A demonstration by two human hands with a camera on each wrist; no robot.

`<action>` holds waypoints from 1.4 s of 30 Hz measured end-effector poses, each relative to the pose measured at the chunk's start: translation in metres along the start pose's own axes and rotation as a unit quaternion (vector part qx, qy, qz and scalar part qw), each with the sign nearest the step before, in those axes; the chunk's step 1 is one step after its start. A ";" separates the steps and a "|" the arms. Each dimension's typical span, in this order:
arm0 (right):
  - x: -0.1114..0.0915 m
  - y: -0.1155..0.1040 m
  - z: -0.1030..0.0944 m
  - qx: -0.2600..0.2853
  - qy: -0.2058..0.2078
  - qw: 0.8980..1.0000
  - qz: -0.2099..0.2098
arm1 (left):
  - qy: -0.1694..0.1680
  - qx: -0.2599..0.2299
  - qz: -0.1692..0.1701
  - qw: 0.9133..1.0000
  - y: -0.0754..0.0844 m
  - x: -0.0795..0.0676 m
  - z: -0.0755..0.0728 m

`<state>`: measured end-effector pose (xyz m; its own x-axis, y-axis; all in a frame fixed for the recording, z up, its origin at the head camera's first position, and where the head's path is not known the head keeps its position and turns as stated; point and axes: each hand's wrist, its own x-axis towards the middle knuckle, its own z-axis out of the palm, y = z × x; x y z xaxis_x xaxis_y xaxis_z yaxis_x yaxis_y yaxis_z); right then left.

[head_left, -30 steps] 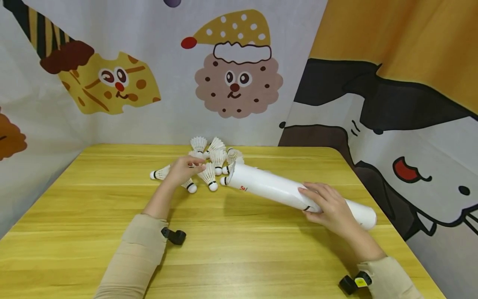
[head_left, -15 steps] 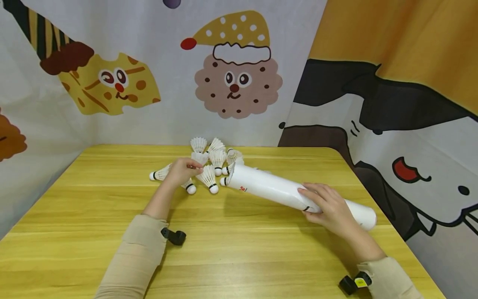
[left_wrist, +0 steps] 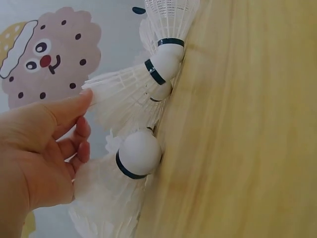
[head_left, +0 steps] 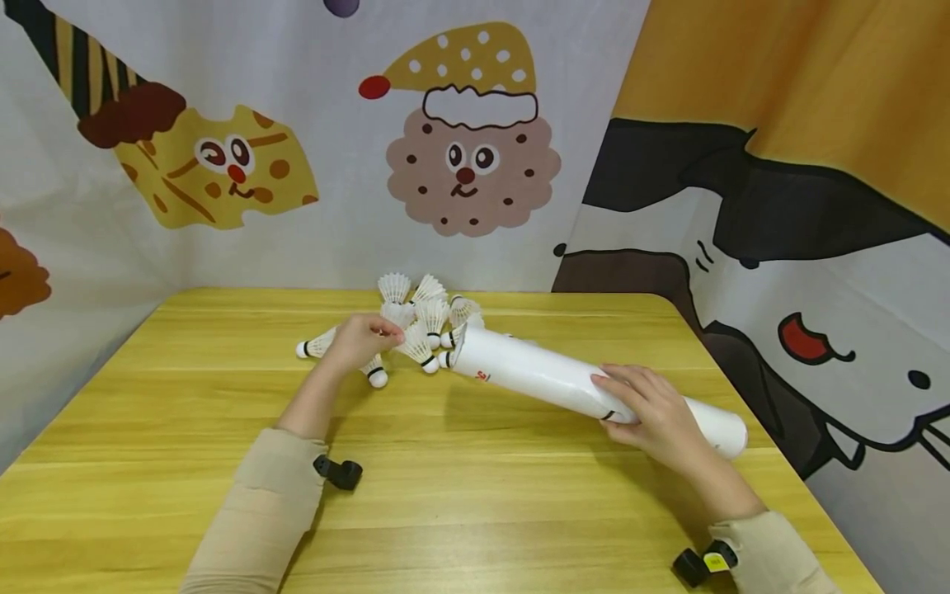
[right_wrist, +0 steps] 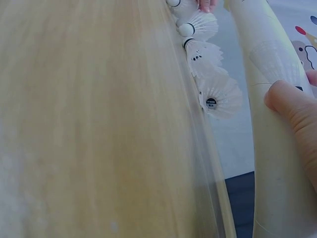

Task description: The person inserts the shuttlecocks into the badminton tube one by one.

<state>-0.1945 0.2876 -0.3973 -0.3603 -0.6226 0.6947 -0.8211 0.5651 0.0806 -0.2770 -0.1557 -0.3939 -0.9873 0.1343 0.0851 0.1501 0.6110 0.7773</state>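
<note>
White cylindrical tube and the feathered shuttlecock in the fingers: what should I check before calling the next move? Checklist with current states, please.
1. Right hand gripping the white cylindrical tube: ok.
2. Left hand pinching the white feathered shuttlecock by its skirt: ok.
3. Its rounded white cork base pointing away from that hand: ok.
4. Shuttlecock inside the tube: not ok, it is outside.
5. Neighbouring white dark-banded shuttlecock clear of the tube's end: cannot tell, its skirt is hidden.
6. Room inside the tube: cannot tell, interior unseen.
</note>
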 end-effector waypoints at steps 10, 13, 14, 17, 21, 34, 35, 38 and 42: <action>0.000 0.000 -0.002 0.000 0.003 1.000 -0.001 | 0.028 -0.058 0.059 0.996 0.010 -0.003 0.004; 0.001 0.000 -0.003 -0.001 0.003 1.000 0.001 | 0.038 -0.080 0.082 0.993 0.013 -0.007 0.003; 0.002 0.000 -0.003 0.000 0.003 1.000 0.001 | 0.039 -0.093 0.086 0.991 0.015 -0.010 0.002; 0.003 0.000 -0.004 0.000 0.001 1.000 0.003 | 0.041 -0.122 0.085 0.988 0.026 -0.022 -0.004; 0.003 0.000 -0.004 -0.001 -0.001 1.000 0.005 | 0.055 -0.146 0.069 0.985 0.030 -0.029 -0.007; 0.003 0.000 -0.005 0.000 0.004 1.000 0.005 | 0.104 -0.238 0.075 0.963 0.037 -0.039 -0.003; 0.003 0.000 -0.006 0.000 0.004 1.000 0.006 | 0.107 -0.244 0.078 0.961 0.038 -0.040 -0.003; 0.003 0.000 -0.006 0.001 0.004 1.000 0.008 | 0.107 -0.257 0.087 0.957 0.042 -0.042 -0.002; 0.003 0.000 -0.007 0.001 0.004 1.000 0.008 | 0.098 -0.257 0.110 0.955 0.057 -0.050 -0.002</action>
<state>-0.1925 0.2900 -0.3905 -0.3696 -0.6094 0.7014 -0.8159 0.5741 0.0689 -0.2191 -0.1297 -0.3528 -0.9331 0.0371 0.3578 0.3597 0.1151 0.9260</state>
